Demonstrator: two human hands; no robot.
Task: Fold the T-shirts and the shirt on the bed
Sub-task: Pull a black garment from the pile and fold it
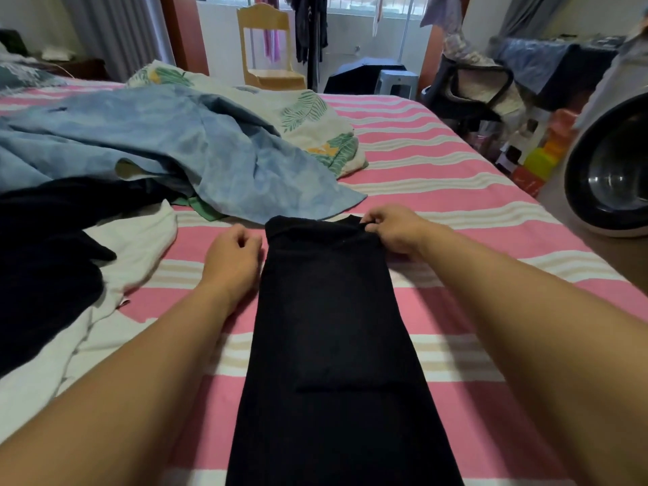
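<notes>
our fingers (371, 219) on the right hand (396, 233) are curled and pinching the far right corner of the black t-shirt (333, 327), up at what looks like the collar end. the left hand (229, 256) sits just beside the garment's far left corner with its fingers loosely curled, and we see no cloth caught in them, so we read that hand as holding nothing.

the black t-shirt lies on the striped bed (438, 163) straight ahead of us, already brought in to a long narrow strip, its sides turned in. a fold edge runs across it in the near half. we judge this one to be partway done: the sides are in, and the lengthwise fold, collar end down toward the hem, is what is left. the left hand would need to take its corner first.

the rest is still waiting. to our left a blue shirt (168, 149) lies crumpled and spread, partly over a leaf-print cloth (315, 121). nearer us a dark garment (45, 261) sits heaped on a white garment (140, 240), both unfolded. we see no finished, folded stack on the bed, so we reckon the job is at an early stage, with several pieces to go.
</notes>
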